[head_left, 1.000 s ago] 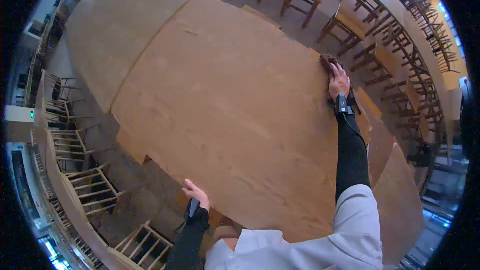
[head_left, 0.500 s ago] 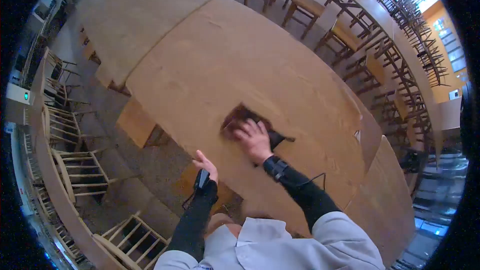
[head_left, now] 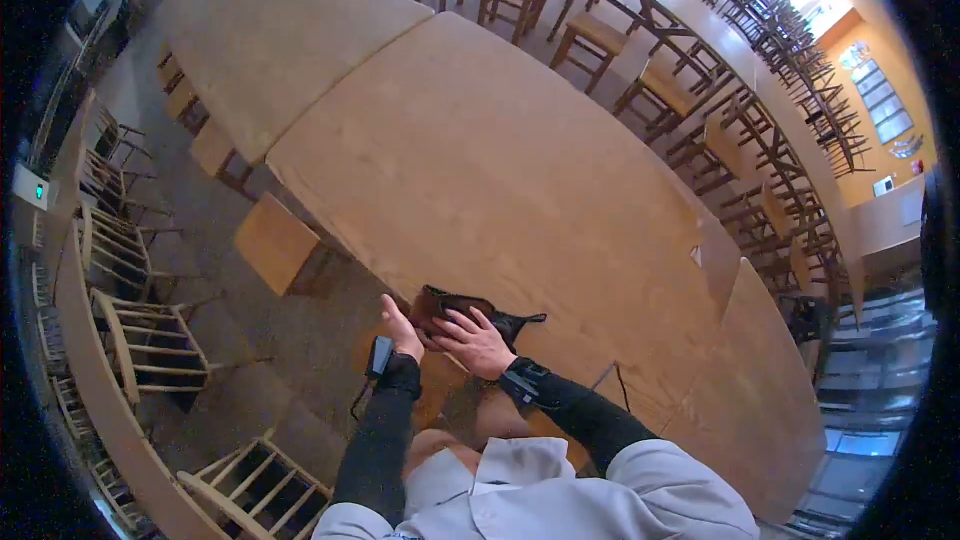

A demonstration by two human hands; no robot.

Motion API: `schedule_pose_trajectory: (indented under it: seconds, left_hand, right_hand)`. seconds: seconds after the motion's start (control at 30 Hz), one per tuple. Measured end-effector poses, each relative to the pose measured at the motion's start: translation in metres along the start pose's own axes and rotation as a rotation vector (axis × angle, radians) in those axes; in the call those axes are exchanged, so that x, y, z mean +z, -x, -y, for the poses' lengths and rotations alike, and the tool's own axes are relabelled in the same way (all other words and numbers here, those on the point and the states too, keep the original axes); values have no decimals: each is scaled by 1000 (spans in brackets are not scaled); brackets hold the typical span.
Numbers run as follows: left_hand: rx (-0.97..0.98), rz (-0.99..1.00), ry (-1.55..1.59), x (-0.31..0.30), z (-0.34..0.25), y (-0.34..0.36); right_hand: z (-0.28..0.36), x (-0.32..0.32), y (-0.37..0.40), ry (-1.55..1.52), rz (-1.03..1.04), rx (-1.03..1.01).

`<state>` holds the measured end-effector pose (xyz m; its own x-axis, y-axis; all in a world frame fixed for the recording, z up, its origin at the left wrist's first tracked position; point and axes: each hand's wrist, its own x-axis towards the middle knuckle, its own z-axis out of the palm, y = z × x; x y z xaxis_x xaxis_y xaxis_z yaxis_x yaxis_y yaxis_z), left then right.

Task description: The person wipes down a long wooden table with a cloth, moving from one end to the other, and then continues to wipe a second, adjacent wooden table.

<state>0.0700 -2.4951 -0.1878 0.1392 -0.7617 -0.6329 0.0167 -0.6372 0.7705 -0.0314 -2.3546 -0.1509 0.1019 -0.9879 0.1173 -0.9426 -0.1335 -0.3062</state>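
Observation:
A dark brown and black cloth (head_left: 455, 302) lies bunched at the near edge of the brown table (head_left: 480, 160), with one dark corner trailing to the right. My right hand (head_left: 474, 344) presses down on it from above, fingers stretched out and spread. Just left of the cloth, my left hand (head_left: 402, 330) is held at the table's edge, palm turned toward the cloth and fingers extended. Its fingertips come close to the cloth's left side, and nothing shows in its palm. Both wrists wear black bands with small devices.
Wooden stools (head_left: 277, 243) stand along the table's left side, with slatted chairs (head_left: 150, 345) farther left. More stools (head_left: 595, 35) line the far side, before another long table (head_left: 720, 50). A second tabletop (head_left: 290, 25) adjoins the brown one at the far left.
My right hand has drawn the cloth toward me and left, from the middle of the tabletop to its near edge. My left hand has stayed near that edge and is now beside the cloth.

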Motion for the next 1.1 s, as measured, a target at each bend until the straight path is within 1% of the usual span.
schedule_pose_trajectory:
  seconds: [0.03,0.07,0.13,0.17,0.2,0.27,0.3,0.33,0.37,0.4,0.43,0.47,0.5,0.53,0.57,0.6,0.67,0.7,0.77,0.8,0.83,0.87,0.9,0.93,0.97,1.0,1.03,1.07,1.1]
  left_hand:
    - [69,18,-86,2,6,-18]
    - [73,24,-88,7,11,-38]
    - [235,-30,-194,19,20,-68]
    - [159,-7,-189,23,0,-55]
    - [155,-10,-191,31,1,-56]
    - [225,-206,-48,41,9,-65]
    - [231,-188,32,37,37,-96]
    - [233,-199,31,36,39,-96]
    - [306,-253,-92,37,40,-95]
    - [375,-309,-217,37,40,-94]
    - [373,-327,-223,34,42,-98]
    - [361,-376,-306,26,45,-101]
    - [347,-425,-392,16,48,-106]
    - [336,-470,-480,11,48,-108]
    - [223,-437,-338,28,20,-73]
    - [225,-452,-350,33,19,-67]
    - [494,-647,-393,36,18,-66]
    - [500,-665,-399,37,12,-59]
    - [484,-470,-285,37,2,-45]
    - [481,-486,-289,35,3,-46]
    - [460,-527,-385,34,4,-48]
    - [437,-563,-478,32,8,-50]
    - [431,-570,-479,32,11,-52]
    - [460,-557,-407,34,14,-53]
    - [491,-547,-330,34,16,-56]
    - [489,-560,-324,37,16,-55]
    - [509,-534,-327,38,16,-54]
    - [529,-501,-329,37,16,-53]
    - [521,-502,-327,34,15,-52]
  right_hand:
    - [-6,-7,1,-10,-56,-25]
    - [-18,-15,0,-8,-60,-21]
    - [-55,-34,0,-14,44,34]
    - [-83,-29,3,7,-102,77]
    - [-110,-39,-1,11,-90,164]
    - [-173,-67,-4,25,-216,242]
    - [-216,-61,-1,92,-248,304]
    - [-249,-75,-1,110,-274,321]
    - [-279,-84,-2,109,-308,397]
    - [-315,-87,-2,158,-291,474]
    - [-343,-91,-4,181,-334,536]
    - [-368,-97,-6,233,-363,559]
    - [-392,-104,-9,255,-349,570]
    - [-418,-112,-12,274,-288,597]
    - [-444,-113,-17,291,-328,618]
    - [-468,-114,-19,284,-363,663]
    - [-511,-121,-20,307,-367,712]
    - [-529,-121,-20,322,-419,724]
    - [-551,-129,-20,249,-463,773]
    - [-558,-132,-22,214,-464,817]
    - [-561,-131,-24,206,-456,809]
    - [-560,-132,-24,228,-450,855]
    - [-557,-134,-25,251,-445,901]
    - [-555,-132,-24,249,-442,895]
    - [-557,-124,-23,321,-449,894]
    - [-546,-123,-29,390,-455,891]
    - [-530,-119,-33,422,-405,911]
    - [-509,-112,-41,424,-401,905]
    - [-486,-105,-49,353,-413,766]
